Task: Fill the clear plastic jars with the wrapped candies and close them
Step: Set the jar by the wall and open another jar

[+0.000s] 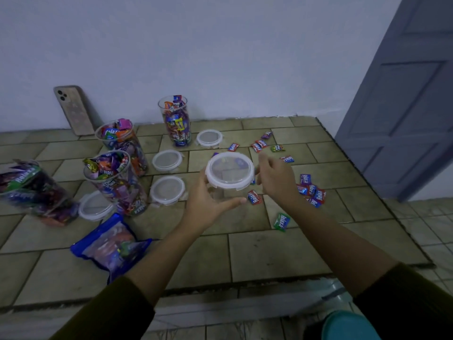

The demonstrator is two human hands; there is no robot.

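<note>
Clear plastic, capped by a whitish lid point(230, 170) with clip tabs, the jar point(226, 192) stands on the tiled ledge point(269, 251) looking nearly empty. Left hand point(208, 202) wraps its side below the rim, fingers closed on it; right hand point(274, 179) touches the lid's edge, fingers loosely curled. Left of the grip stand three candy-filled open jars point(117, 182) among loose lids point(167, 190). Right of it, wrapped candies point(310, 190) lie scattered.
</note>
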